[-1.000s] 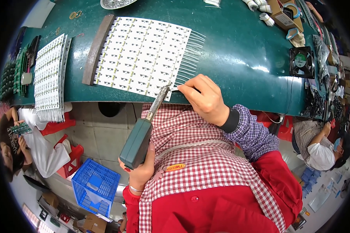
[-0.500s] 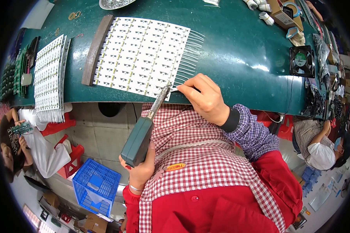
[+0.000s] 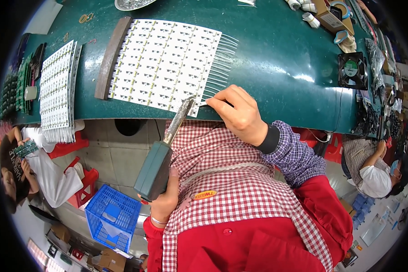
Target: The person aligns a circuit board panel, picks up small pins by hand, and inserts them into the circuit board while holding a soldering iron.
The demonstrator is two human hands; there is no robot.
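White circuit panel (image 3: 165, 65), dark-speckled, yellow-dotted; pale wires (image 3: 223, 59) fringing right edge.

I see a white circuit board (image 3: 163, 65) flat on the table (image 3: 281, 50), thin white wires (image 3: 221, 62) fringing its right edge. My dark green soldering iron (image 3: 156, 163) slants forward, its tip at the board's near right corner.
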